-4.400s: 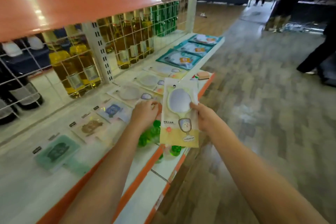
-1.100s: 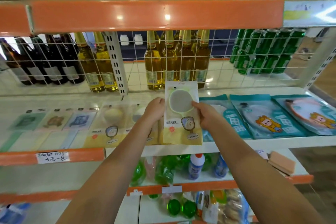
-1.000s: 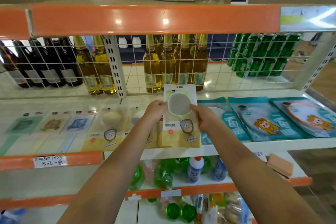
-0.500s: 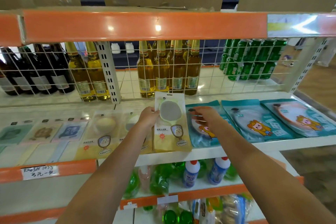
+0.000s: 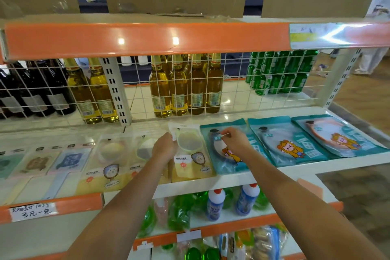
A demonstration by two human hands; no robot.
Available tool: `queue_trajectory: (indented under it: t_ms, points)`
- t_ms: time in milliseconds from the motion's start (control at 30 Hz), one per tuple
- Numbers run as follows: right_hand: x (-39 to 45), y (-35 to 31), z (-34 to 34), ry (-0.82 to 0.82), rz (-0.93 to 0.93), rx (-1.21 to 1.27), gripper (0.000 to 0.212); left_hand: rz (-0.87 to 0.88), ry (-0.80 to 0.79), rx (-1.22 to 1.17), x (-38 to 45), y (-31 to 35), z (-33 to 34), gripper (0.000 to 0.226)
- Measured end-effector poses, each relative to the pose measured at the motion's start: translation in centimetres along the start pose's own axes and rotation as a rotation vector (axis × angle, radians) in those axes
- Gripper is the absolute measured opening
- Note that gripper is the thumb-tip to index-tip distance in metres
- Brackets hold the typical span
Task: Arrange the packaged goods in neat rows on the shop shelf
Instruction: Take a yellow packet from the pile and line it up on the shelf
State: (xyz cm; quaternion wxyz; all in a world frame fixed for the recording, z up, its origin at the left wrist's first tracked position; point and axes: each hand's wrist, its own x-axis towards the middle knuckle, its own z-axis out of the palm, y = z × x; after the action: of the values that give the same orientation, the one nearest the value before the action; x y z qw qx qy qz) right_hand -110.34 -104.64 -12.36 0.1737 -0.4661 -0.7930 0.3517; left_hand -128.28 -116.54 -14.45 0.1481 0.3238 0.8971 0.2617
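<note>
the yellow sponge packet now lies flat on the shelf, between the yellow packets to its left and the teal packet; it was held upright half a second ago, so this placement is near complete. your left hand pinches its upper left corner. your right hand has released it and rests, fingers loosely curled, on the teal packet.

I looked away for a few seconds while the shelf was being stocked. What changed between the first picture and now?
The yellow packet went from held up in both hands to lying flat on the shelf, beside the teal packets. The right hand let go and is over the nearest teal packet; the left hand still pinches the packet's top corner. The other packets and bottles stayed put.
</note>
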Motion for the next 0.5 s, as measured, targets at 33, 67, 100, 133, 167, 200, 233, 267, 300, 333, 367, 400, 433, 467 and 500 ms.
queue_trajectory:
  t_ms: [33,67,100,133,167,200,233,267,300,333,367,400,433,467,500]
  points:
    - [-0.1,0.1,0.0,0.001,0.006,-0.008,0.029,0.017,0.001,0.06,-0.1,-0.1,0.0,0.022]
    - [-0.1,0.1,0.0,0.0,0.01,-0.015,0.029,0.035,0.001,0.116,-0.1,-0.2,0.1,0.023]
    - [-0.2,0.2,0.0,-0.004,0.014,-0.026,0.03,0.05,0.005,0.164,-0.1,-0.2,0.2,0.023]
    - [-0.3,0.3,0.0,-0.01,0.017,-0.044,0.031,0.06,0.008,0.206,0.0,-0.3,0.2,0.023]
    - [-0.5,0.2,0.1,-0.014,0.021,-0.062,0.033,0.062,0.006,0.245,0.0,-0.3,0.3,0.024]
    - [-0.7,0.3,0.1,-0.021,0.021,-0.085,0.034,0.059,-0.001,0.28,0.0,-0.4,0.3,0.024]
    - [-0.8,0.4,0.1,-0.033,0.016,-0.112,0.035,0.055,-0.009,0.309,0.0,-0.4,0.4,0.025]
    - [-0.8,0.4,0.1,-0.039,0.011,-0.138,0.036,0.052,-0.014,0.331,0.1,-0.4,0.5,0.025]
    - [-0.8,0.5,0.1,-0.033,0.009,-0.148,0.036,0.053,-0.016,0.348,0.1,-0.4,0.5,0.024]
    - [-0.9,0.6,0.0,-0.022,0.013,-0.14,0.034,0.056,-0.014,0.362,0.1,-0.4,0.5,0.024]
    - [-0.9,0.6,-0.1,-0.013,0.021,-0.128,0.033,0.059,-0.009,0.375,0.0,-0.4,0.6,0.024]
    - [-0.9,0.7,-0.1,-0.005,0.023,-0.125,0.033,0.062,-0.007,0.388,0.0,-0.4,0.6,0.025]
    - [-1.0,0.8,-0.2,-0.001,0.023,-0.131,0.033,0.061,-0.005,0.4,-0.1,-0.5,0.8,0.026]
    - [-1.1,0.9,-0.3,-0.002,0.022,-0.144,0.034,0.055,-0.001,0.412,-0.1,-0.6,0.9,0.026]
    - [-1.3,0.9,-0.3,-0.005,0.029,-0.152,0.034,0.046,0.005,0.423,-0.2,-0.7,1.0,0.027]
